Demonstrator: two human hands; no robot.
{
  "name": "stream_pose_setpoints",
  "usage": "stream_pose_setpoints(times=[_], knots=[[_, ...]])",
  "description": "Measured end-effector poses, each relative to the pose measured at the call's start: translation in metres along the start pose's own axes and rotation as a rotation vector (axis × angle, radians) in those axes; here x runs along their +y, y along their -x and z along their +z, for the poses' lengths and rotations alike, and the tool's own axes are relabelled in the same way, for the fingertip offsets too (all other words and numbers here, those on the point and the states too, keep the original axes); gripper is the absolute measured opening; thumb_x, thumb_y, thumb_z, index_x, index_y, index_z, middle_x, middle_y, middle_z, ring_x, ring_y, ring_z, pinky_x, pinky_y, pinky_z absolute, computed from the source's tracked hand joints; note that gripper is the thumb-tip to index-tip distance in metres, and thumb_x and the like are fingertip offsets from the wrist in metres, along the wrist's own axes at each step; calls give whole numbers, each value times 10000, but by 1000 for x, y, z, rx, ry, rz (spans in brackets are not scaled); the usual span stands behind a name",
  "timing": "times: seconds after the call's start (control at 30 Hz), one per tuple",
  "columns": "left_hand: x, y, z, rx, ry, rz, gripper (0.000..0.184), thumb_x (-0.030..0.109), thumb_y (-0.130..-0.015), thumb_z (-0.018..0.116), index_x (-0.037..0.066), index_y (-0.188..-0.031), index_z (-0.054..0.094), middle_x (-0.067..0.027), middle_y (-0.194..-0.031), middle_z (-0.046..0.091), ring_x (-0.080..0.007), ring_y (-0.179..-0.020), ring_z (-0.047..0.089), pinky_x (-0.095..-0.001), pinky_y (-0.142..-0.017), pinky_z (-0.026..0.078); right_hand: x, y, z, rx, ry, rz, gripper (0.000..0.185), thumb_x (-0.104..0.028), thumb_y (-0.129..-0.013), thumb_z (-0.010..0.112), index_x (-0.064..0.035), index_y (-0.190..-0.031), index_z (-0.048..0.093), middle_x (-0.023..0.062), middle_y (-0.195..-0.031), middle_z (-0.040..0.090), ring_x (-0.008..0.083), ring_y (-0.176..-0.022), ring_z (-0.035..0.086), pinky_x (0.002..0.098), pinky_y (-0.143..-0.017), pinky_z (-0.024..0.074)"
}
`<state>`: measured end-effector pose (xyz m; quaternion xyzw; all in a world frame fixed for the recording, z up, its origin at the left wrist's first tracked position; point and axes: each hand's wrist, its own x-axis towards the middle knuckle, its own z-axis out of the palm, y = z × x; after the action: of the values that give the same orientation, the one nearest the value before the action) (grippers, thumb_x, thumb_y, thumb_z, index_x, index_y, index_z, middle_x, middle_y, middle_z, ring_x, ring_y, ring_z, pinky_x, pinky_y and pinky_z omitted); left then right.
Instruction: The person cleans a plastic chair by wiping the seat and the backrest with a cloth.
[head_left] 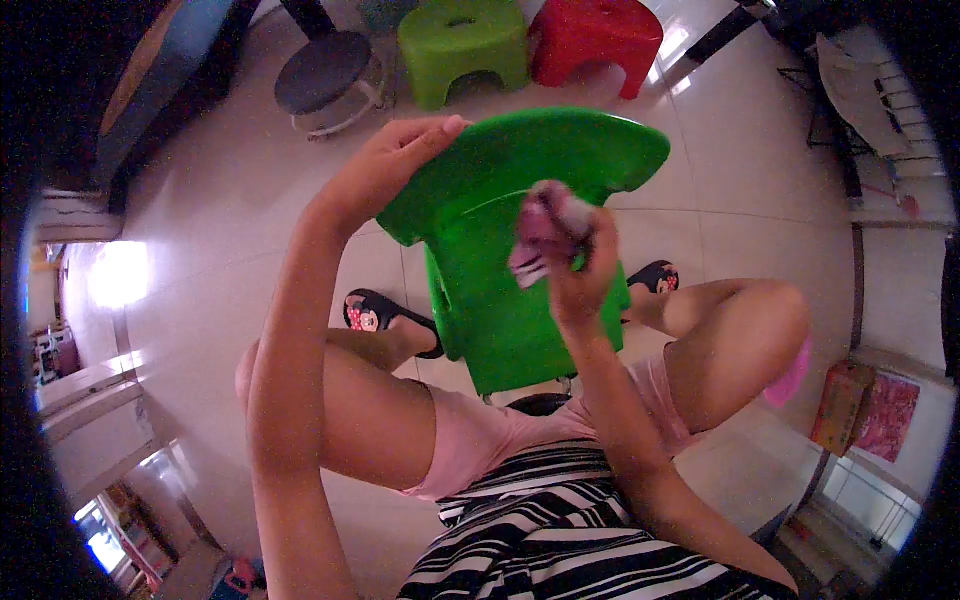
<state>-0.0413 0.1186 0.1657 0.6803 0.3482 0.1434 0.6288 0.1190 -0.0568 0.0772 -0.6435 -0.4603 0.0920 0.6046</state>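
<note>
A bright green plastic chair (500, 320) stands tilted between my knees, its wide curved top edge away from me. At the upper left of that edge, my left hand (400, 155) grips the rim, with the thumb showing and the other fingers mostly hidden. My right hand (588, 265) is closed round a crumpled purplish cloth (545, 235) with white stripes. This cloth is over the chair's middle, slightly blurred; I cannot tell whether it touches the surface.
Beyond the chair stand a green stool (462, 50), a red stool (598, 45) and a round dark-topped stool (323, 75). A cardboard box (842, 408) is at the right. My feet in black slippers (375, 312) flank the chair on the tiled floor (260, 210).
</note>
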Motion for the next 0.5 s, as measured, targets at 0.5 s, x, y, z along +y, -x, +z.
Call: stream_pose_setpoints(times=[0.5], knots=[[4,-1,-2,-36,18,-3,460,422,-950,494,30,-1160,610,-15,-962,635,-78,-855,558,-223,-745,455,33,-56,-50,323,282,-81,297,18,-744,609,-4,-1020,500,61,-922,517,148,-816,508,284,-726,446]])
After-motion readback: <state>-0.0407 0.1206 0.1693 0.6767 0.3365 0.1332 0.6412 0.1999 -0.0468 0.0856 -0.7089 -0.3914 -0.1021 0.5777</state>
